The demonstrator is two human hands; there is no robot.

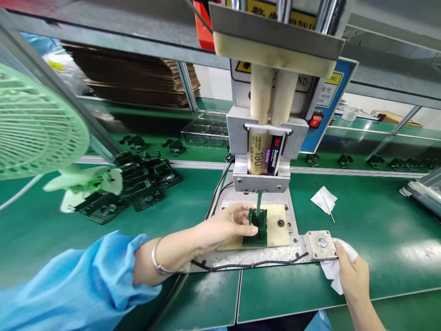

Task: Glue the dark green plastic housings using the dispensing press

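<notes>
My left hand point(237, 225) grips a small dark green plastic part point(259, 230) between thumb and fingers. The part stands on the cream base plate point(280, 236) of a glue dispensing machine. Directly above it comes down a thin greenish nozzle point(259, 200), its tip at the top of the part; whether they touch I cannot tell. A twin-tube adhesive cartridge point(263, 153) sits in the metal holder over the nozzle. On the right, my right hand point(353, 271) is closed on a white tissue point(336, 278), beside a metal button box point(321, 243).
A green fan point(37, 124) stands at the left, with a pile of black plastic parts point(148, 177) beside it. More black parts point(345, 161) line the back ledge. A wooden stick point(328, 207) lies on white paper point(319, 196). Black cables point(255, 265) run along the machine's base.
</notes>
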